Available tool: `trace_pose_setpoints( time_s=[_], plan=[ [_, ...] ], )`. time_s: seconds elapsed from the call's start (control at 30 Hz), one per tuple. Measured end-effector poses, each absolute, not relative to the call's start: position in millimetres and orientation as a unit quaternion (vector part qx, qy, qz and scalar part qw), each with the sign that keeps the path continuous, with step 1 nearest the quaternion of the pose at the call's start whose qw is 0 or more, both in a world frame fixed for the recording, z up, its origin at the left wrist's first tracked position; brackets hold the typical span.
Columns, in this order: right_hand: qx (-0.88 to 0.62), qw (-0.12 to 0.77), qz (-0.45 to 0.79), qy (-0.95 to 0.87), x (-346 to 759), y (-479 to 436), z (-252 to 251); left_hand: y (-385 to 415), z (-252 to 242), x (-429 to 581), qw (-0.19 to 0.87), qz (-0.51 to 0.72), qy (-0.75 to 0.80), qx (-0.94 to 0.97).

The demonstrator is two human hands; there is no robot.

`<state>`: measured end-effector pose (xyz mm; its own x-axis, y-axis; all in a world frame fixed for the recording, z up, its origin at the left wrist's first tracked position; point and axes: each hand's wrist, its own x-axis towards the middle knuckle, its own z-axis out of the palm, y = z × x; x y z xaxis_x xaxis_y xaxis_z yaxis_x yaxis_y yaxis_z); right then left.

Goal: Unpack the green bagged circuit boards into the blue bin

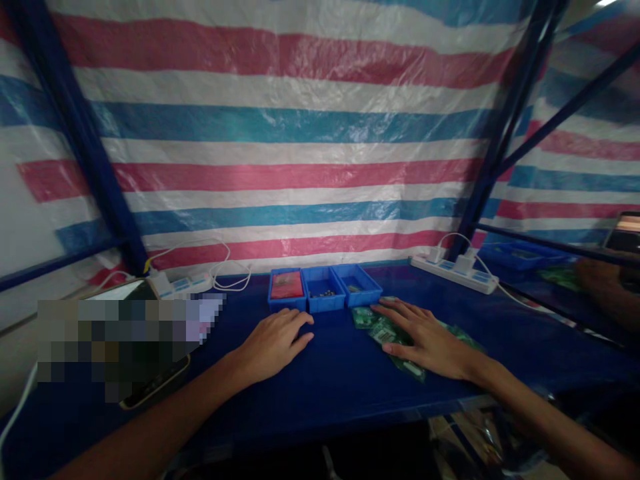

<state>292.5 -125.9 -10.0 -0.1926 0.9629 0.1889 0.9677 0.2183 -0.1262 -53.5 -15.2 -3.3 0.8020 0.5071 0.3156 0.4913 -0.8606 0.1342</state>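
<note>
Bare forearms of mine come in from the bottom corners, the left one (200, 399) and the right one (543, 407), over the blue table (310, 383). My right hand (425, 341) lies on the green packets (384, 333), its fingers spread and not closed around them; the packets sit right of centre, partly hidden under my palm. The packet edge I can see slants from far left to near right, its long axis running diagonally toward me. My left hand (274, 343) is empty, fingers loosely curled with the thumb apart, just in front of the trays. Three blue trays stand side by side: the left tray (287, 305) holds a flat red item (287, 285), the middle tray (327, 305) small metallic-looking pieces (323, 294), and the right tray (365, 297) a few little pieces too blurred to name.
</note>
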Motion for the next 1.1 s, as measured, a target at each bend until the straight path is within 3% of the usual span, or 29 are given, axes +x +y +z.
trace_pose_setpoints(
  time_s=[0.43, 0.7, 1.1],
  plan=[
    [-0.623, 0.157, -0.113, -0.758, 260.8, -117.4, -17.4, -25.9, -3.5, -50.2, 0.061, 0.182, 0.219, 0.957],
    [-0.655, 0.108, -0.240, -0.708, 206.9, -122.3, -21.6, -37.2, 1.9, -46.1, 0.080, 0.179, 0.196, 0.961],
    [-0.622, 0.126, -0.253, -0.730, 178.0, -120.0, -14.3, -65.0, 0.5, -23.5, 0.058, 0.174, 0.237, 0.954]
  ],
)
